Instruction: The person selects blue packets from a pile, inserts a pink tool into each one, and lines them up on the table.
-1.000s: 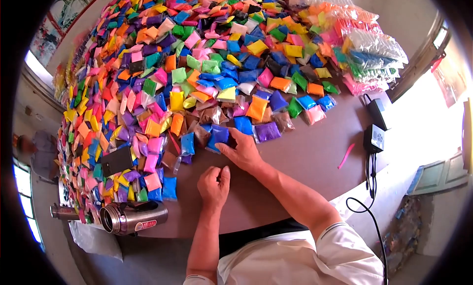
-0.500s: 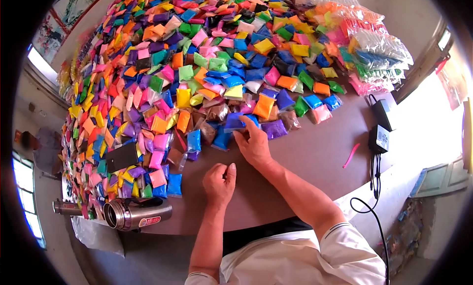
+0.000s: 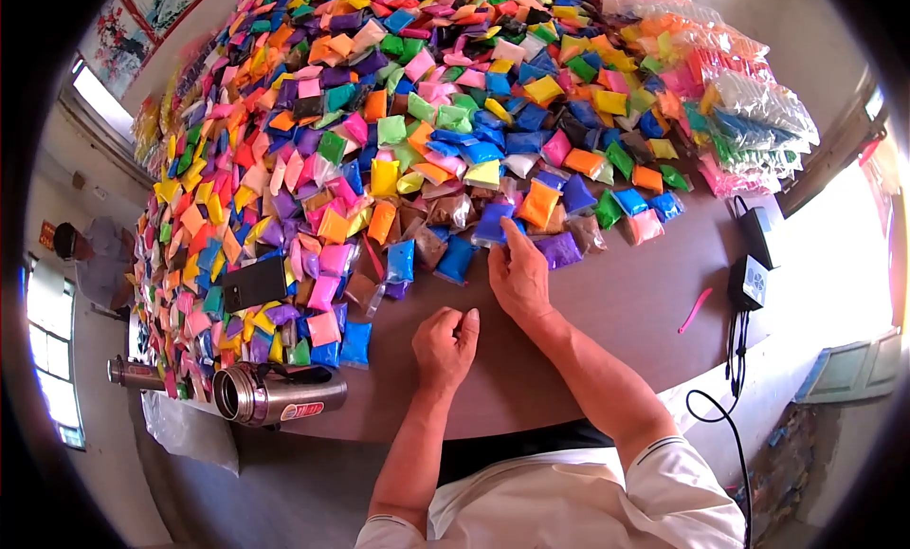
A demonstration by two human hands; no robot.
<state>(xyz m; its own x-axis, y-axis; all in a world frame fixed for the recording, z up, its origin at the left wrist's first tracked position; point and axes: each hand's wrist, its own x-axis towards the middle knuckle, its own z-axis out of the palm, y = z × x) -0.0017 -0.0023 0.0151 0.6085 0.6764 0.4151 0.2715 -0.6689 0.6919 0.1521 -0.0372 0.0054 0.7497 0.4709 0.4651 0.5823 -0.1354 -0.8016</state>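
Packet (image 3: pixel 492 224) at tip of right grip (image 3: pixel 520 279)

Single head-worn camera, above near edge of dark brown flat-topped table (image 3: pixel 626 302), facing forward and steeply down. Wide round view, black in corners; near edge appears curved. Wearer's white short-sleeved shirt (image 3: pixel 569 502) closest, at bottom; table's far side farther off, toward top.

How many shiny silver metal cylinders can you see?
2: a bigger-looking silver metal cylinder lies near the left end of the brown table; a smaller-looking silver metal cylinder is farther left. The colourful plastic packets could hide more.
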